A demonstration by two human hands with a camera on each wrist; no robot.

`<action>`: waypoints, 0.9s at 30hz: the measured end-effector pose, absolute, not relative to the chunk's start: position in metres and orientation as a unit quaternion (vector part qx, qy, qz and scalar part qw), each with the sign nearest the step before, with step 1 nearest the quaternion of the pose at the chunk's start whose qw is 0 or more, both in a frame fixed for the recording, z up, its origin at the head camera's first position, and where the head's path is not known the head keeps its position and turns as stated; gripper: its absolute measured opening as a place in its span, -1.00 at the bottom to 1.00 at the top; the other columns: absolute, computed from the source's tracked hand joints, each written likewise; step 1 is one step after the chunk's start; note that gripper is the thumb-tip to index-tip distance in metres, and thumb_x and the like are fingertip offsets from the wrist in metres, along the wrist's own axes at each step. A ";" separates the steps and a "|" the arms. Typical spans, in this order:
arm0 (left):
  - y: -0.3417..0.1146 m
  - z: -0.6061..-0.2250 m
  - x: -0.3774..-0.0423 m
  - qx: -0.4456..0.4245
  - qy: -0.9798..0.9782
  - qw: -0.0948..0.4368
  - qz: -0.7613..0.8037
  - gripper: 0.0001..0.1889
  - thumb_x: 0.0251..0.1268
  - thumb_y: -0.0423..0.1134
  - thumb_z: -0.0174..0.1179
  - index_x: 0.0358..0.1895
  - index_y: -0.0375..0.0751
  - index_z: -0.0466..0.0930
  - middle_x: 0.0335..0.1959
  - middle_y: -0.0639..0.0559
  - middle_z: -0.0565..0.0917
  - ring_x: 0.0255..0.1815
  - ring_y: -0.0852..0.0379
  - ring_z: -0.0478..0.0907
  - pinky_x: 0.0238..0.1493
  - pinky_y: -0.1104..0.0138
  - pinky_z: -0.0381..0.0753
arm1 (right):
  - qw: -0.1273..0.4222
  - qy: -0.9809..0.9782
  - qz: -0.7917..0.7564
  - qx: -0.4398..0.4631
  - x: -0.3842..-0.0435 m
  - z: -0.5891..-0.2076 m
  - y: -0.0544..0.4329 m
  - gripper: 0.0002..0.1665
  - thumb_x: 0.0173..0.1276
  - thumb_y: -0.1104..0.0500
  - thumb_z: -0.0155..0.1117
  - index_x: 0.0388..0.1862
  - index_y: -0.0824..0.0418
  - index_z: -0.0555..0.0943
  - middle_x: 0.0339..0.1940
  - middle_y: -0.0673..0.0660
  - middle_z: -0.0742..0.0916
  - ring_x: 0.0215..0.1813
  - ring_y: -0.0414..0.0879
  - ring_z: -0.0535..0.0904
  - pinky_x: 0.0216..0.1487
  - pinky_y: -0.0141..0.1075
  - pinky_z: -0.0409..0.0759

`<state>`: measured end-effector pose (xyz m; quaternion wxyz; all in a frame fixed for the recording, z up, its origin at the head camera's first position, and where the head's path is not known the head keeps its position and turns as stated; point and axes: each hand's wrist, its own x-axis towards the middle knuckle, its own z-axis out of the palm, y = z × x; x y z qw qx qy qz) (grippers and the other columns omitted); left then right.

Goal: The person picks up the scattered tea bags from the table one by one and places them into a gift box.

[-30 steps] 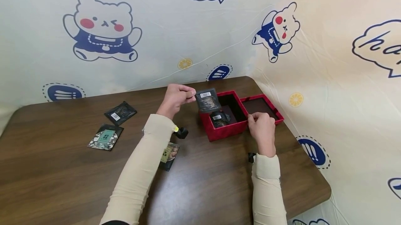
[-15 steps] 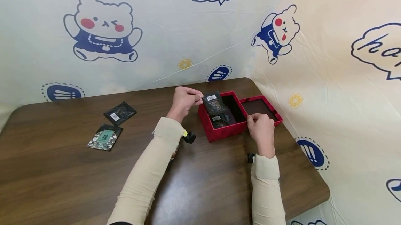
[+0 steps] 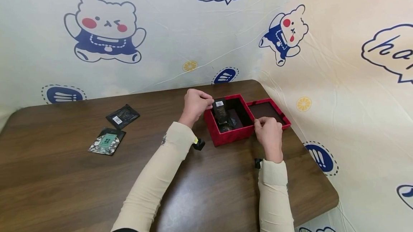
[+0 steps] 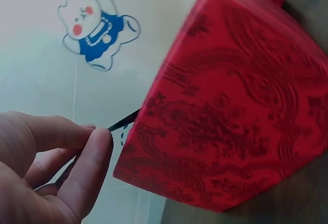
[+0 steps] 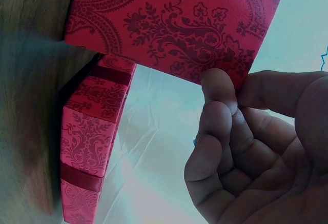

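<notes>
A black sachet (image 3: 221, 110) with a white barcode label is pinched at its edge between the thumb and fingers of my left hand (image 3: 196, 104). It hangs partly inside the open red patterned box (image 3: 230, 137), near the left wall. Below it in the box lies another dark sachet (image 3: 226, 128). Only a thin edge of the held sachet (image 4: 124, 120) shows in the left wrist view, beyond the box's side. With thumb and curled forefinger, my right hand (image 3: 269, 131) grips the box's near right corner, as the right wrist view also shows on the red box (image 5: 179, 29).
The red lid (image 3: 266, 111) lies inside up, right of the box. At left on the wooden table (image 3: 58, 160) are a black sachet (image 3: 123, 116) and a green-labelled floral sachet (image 3: 107, 141). A printed curtain (image 3: 167, 31) stands behind the table.
My left hand has moved right, lowering the sachet from above the rim partly into the box. My left forearm now covers a sachet seen earlier on the table. My right hand has stayed put.
</notes>
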<state>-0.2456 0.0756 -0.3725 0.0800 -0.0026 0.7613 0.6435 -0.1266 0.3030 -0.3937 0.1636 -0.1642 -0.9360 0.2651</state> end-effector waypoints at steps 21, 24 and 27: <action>0.090 -0.370 -0.241 0.030 0.818 0.080 0.569 -0.96 0.18 -0.39 0.46 -0.31 -0.27 0.82 -0.23 -0.12 0.66 -0.49 0.16 0.72 -0.39 0.41 0.69 | 0.163 -0.937 0.261 -0.164 -0.126 -0.395 0.303 -0.68 0.45 0.11 0.24 -0.40 0.25 0.77 -0.57 0.13 0.71 -0.33 0.16 0.57 -0.26 -0.01 0.55; 0.090 -0.371 -0.240 0.039 0.828 0.076 0.555 -0.96 0.19 -0.38 0.46 -0.32 -0.27 0.82 -0.25 -0.12 0.68 -0.51 0.16 0.72 -0.41 0.42 0.69 | 0.164 -0.937 0.261 -0.162 -0.126 -0.395 0.303 -0.69 0.45 0.11 0.24 -0.40 0.26 0.77 -0.57 0.14 0.71 -0.33 0.16 0.58 -0.25 0.00 0.56; 0.091 -0.372 -0.240 0.050 0.840 0.071 0.536 -0.96 0.19 -0.37 0.46 -0.32 -0.26 0.83 -0.28 -0.11 0.70 -0.52 0.17 0.71 -0.42 0.41 0.68 | 0.165 -0.937 0.261 -0.163 -0.126 -0.396 0.303 -0.69 0.45 0.11 0.24 -0.40 0.26 0.77 -0.56 0.14 0.71 -0.32 0.16 0.57 -0.25 -0.01 0.56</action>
